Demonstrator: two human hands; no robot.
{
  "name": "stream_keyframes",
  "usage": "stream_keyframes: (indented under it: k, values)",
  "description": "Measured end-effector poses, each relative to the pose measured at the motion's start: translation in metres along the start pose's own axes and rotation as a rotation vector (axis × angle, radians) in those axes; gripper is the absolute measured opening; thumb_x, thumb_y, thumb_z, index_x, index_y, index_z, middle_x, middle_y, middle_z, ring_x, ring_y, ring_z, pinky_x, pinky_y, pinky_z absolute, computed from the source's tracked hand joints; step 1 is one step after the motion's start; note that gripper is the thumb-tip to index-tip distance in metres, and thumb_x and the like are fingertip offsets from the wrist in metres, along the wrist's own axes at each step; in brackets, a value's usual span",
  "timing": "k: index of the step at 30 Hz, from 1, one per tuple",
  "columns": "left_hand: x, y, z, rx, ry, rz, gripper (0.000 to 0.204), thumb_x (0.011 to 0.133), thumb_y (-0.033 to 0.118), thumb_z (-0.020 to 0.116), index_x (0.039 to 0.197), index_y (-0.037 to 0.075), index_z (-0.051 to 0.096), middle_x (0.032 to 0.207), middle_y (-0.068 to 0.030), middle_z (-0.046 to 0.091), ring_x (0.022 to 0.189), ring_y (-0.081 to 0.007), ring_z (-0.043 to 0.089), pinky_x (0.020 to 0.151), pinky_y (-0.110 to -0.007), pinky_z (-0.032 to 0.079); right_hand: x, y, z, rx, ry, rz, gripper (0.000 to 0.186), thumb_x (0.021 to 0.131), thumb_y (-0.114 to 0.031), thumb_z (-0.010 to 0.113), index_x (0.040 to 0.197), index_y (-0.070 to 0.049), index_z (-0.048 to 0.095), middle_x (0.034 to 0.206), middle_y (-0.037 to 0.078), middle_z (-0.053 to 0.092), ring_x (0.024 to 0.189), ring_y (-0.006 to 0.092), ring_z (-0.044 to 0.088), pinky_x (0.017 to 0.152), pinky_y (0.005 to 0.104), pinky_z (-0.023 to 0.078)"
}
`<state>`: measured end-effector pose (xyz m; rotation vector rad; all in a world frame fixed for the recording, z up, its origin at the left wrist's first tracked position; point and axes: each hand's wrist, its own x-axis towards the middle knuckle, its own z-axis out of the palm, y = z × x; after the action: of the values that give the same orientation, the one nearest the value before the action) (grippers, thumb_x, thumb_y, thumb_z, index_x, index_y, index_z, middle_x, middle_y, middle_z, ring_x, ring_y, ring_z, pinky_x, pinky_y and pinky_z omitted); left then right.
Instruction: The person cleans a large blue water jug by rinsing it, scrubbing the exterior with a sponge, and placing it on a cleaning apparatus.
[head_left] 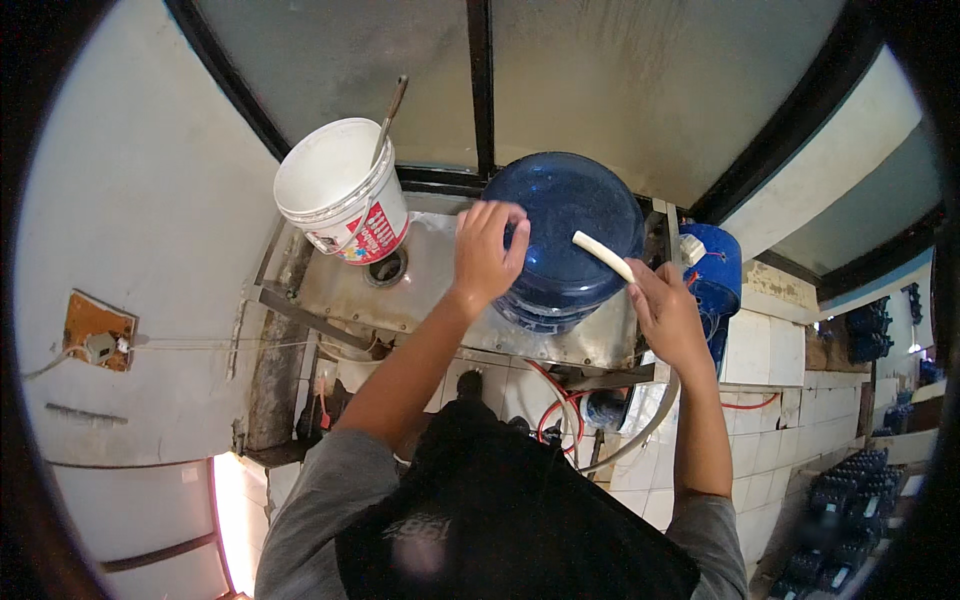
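A big blue water jug [565, 215] stands on a metal worktop, its broad rounded end facing up. My left hand [486, 252] is at the jug's left edge, thumb apart from the bent fingers, with nothing seen in it; the fingertips are slightly blurred. Whether it touches the jug I cannot tell. In my right hand [658, 305] is a pale hose [603, 256], gripped near its end. The hose's tip lies over the top of the jug, pointing to the upper left. Below the right wrist a similar hose curves down toward the floor.
A white bucket [330, 170] with a long-handled tool [392, 115] stands left on the metal worktop [425, 285], beside a round drain hole [386, 268]. A blue container [712, 265] is at the right. Red tubing [560, 400] hangs below. Several dark jugs [845, 510] sit far right.
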<state>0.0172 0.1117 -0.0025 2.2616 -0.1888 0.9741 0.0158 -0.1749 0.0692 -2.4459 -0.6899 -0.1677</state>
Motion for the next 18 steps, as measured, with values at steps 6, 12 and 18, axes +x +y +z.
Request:
stream_keyframes:
  k: [6,12,18]
  values:
    - [0.058,-0.032,0.027,-0.281,-0.102,0.034,0.018,0.097,0.015,0.062,0.111,0.004,0.065,0.114,-0.0167,0.067,0.114,-0.0377,0.061,0.103,-0.048,0.045,0.011,0.018,0.028,-0.103,0.082,-0.070,0.041,0.087,-0.001,0.061,0.127,-0.001,0.057,0.103,0.024,0.055,0.090,0.0448,0.061,0.076,0.0504,0.052]
    - [0.054,-0.051,0.027,-0.308,-0.186,-0.025,0.021,0.102,0.014,0.056,0.121,0.005,0.062,0.128,-0.0171,0.065,0.135,-0.0392,0.053,0.121,-0.051,0.031,0.017,-0.005,0.042,-0.129,0.034,0.139,0.050,0.100,-0.015,0.062,0.149,-0.014,0.051,0.103,0.020,0.053,0.088,0.0398,0.060,0.075,0.0483,0.051]
    - [0.054,-0.063,0.017,-0.398,-0.179,-0.094,0.022,0.102,0.011,0.055,0.123,0.006,0.060,0.130,-0.0166,0.065,0.139,-0.0409,0.050,0.123,-0.055,0.027,0.032,-0.024,0.039,-0.032,-0.031,0.232,0.045,0.101,-0.012,0.063,0.145,-0.011,0.058,0.095,0.017,0.049,0.082,0.0322,0.055,0.078,0.0399,0.049]
